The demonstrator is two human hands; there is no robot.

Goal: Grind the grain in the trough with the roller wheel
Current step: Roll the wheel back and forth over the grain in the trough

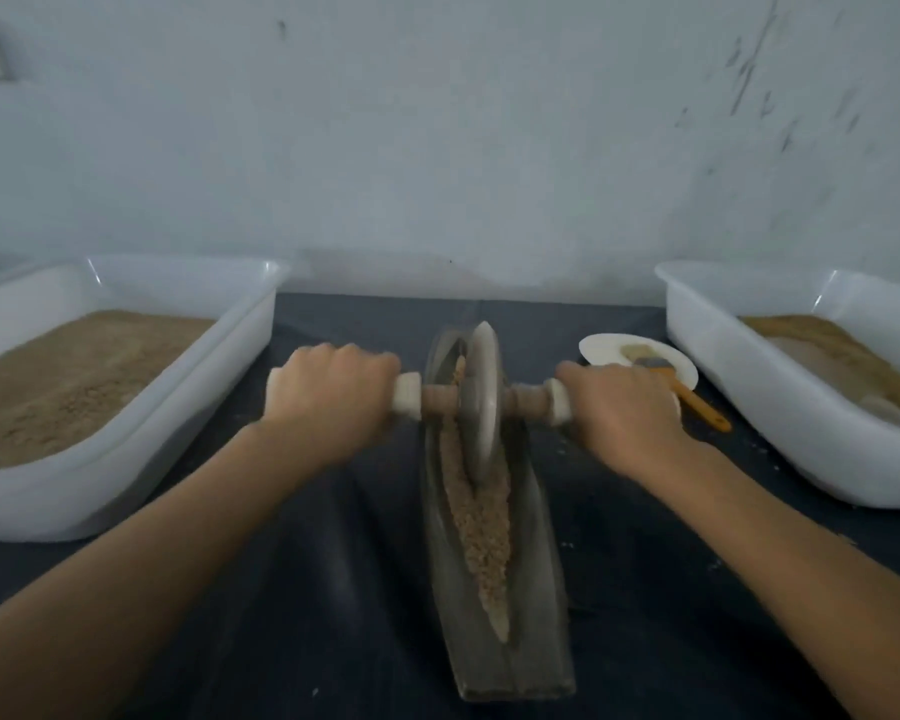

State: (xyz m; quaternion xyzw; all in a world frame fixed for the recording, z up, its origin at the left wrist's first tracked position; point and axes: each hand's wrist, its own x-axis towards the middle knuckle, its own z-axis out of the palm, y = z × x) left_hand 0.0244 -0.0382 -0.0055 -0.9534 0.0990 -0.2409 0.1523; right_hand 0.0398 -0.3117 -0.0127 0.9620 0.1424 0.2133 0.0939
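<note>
Trough (533, 605) w/ grain (481, 527) runs lengthwise away from person on desk (333, 615); roller wheel (481, 402) sits toward far end, axle crosswise, left hand (331, 394) & right hand (622, 402) fisted on handles, so next stroke likely back toward body.

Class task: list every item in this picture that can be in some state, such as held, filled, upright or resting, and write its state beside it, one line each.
Left hand: closed around the left handle.
Right hand: closed around the right handle.
Roller wheel: upright on edge in the trough, towards its far end.
Trough: holds a strip of grain along its groove.
Left tub: part filled with brown meal.
Right tub: part filled, lower.
Plate: brush lying across it.
</note>
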